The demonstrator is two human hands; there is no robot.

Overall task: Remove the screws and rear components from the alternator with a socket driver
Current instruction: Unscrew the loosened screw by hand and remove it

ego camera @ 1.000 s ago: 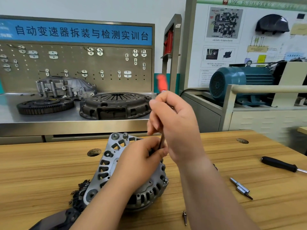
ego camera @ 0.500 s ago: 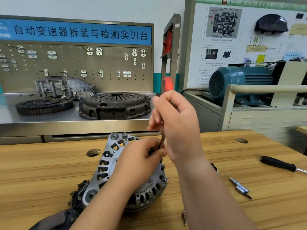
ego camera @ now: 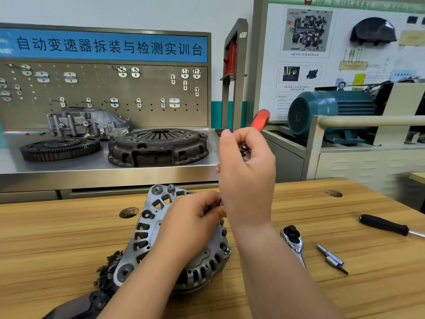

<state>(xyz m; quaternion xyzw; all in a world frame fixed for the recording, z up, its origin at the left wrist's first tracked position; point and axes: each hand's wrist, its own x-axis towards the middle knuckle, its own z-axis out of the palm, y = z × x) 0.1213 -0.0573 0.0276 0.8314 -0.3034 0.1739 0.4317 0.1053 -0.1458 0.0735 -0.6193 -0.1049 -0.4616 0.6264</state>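
The fingers [ego camera: 231, 146] of the right hand [ego camera: 249, 178] are curled tightly round the socket driver [ego camera: 260, 119]. Its red handle end pokes out above the fist, leaning away to the right, and its shaft runs down behind the palm, mostly hidden. The fingers [ego camera: 207, 206] of the left hand [ego camera: 190, 226] are bunched together, pinching the driver's lower end, where a sliver of metal shows. That is probably to steady the socket on a screw while the right hand turns. Whether the socket is seated cannot be told.

The alternator [ego camera: 147, 229] lies directly under the left palm on the wooden bench [ego camera: 57, 238], with its ribbed housing facing up. The spot being worked sits at its far right edge, beneath both sets of fingers. A ratchet [ego camera: 293, 240], two loose bits [ego camera: 331, 259] and a black-handled screwdriver [ego camera: 384, 225] lie to the right, within reach but apart from the hands.
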